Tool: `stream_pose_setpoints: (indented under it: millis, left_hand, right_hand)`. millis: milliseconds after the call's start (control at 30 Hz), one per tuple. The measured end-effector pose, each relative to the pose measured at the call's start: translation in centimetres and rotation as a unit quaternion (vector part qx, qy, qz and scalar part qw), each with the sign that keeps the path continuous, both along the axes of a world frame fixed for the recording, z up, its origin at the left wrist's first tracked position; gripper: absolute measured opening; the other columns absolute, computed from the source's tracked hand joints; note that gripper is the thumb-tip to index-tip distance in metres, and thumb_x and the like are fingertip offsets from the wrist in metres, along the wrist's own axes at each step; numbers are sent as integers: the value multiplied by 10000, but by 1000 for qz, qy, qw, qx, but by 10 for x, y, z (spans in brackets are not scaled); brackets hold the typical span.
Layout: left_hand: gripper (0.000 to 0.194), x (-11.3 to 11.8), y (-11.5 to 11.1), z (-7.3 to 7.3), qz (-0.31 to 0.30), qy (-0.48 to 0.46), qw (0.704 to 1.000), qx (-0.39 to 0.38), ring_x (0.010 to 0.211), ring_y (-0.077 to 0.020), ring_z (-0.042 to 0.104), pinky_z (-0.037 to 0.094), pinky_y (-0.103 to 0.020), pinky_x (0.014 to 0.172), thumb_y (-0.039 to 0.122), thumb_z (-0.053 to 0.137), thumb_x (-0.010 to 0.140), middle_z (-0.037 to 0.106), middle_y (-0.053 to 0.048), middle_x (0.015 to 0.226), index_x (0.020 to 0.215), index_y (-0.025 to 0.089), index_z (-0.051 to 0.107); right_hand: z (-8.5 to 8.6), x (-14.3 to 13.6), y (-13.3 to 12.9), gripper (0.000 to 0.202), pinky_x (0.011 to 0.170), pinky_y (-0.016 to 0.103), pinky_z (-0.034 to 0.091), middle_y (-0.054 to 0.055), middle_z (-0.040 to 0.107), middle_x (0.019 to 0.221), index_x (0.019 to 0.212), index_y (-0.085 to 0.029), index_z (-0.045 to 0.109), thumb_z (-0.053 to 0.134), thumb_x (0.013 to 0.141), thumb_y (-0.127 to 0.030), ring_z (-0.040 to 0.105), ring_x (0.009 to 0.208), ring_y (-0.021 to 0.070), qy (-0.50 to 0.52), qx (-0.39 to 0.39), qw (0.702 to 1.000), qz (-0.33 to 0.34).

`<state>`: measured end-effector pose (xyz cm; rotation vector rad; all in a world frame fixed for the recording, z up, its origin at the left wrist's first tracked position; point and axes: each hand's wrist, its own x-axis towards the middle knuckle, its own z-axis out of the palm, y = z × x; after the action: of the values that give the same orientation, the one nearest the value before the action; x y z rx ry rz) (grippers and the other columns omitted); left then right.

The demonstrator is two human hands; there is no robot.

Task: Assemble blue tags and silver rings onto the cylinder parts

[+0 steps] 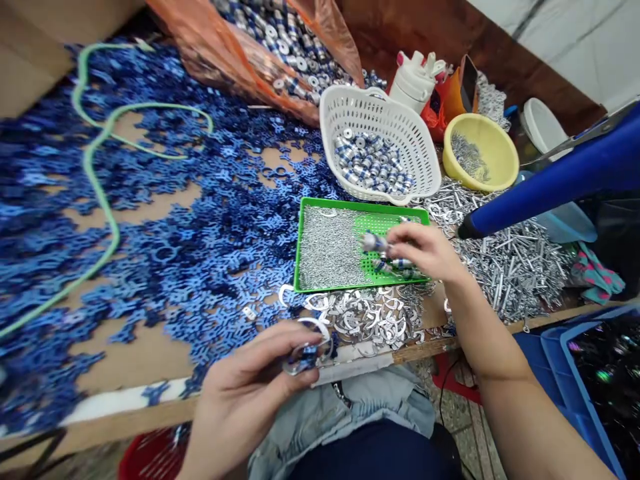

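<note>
The left hand [250,380] pinches a blue-and-silver ringed piece [307,358] at lower centre; the right hand [425,250] grips a blue-banded silver cylinder [374,243] mid-frame.

Left hand [257,383] pinches shiny silver ring-shaped metal piece with blue centre [306,353]; right hand [423,250] holds silver-and-blue cylindrical part [374,243] over green perforated plastic tray [345,289].

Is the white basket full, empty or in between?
In between: silver-and-blue cylinders cover the bottom of the basket, but its upper sides show.
</note>
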<state>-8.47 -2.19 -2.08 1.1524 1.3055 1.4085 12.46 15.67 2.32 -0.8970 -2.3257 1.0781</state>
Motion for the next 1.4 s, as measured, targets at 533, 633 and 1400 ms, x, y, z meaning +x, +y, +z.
stream_pose_setpoints:
  millis: [533, 633, 1400]
  left_hand:
    - [224, 13, 10, 19, -1, -48, 997, 66, 703, -158, 615, 505, -247, 611, 219, 752, 675, 675, -51, 751, 897, 235, 727]
    - [249, 7, 9, 24, -40, -23, 996, 77, 710, -164, 621, 514, -262, 621, 152, 718, 701, 677, -52, 760, 935, 240, 716]
    - [281, 30, 20, 33, -203, -429, 868, -143, 665, -237, 608, 495, -462, 720, 454, 611, 635, 606, -66, 682, 602, 216, 467]
  right_hand:
    - [19, 6, -130, 437, 607, 290, 502, 59, 671, 826, 1159, -156, 569, 546, 764, 28, 593, 710, 143, 45, 148, 988, -5]
    - [21, 6, -129, 385, 581, 284, 512, 45, 691, 787, 1089, -197, 626, 575, 757, -8, 610, 669, 142, 46, 93, 994, -30]
    - [-35, -25, -167, 197, 579, 285, 563, -10, 701, 687, 840, -264, 603, 633, 739, -98, 669, 601, 165, 201, 2, 961, -191]
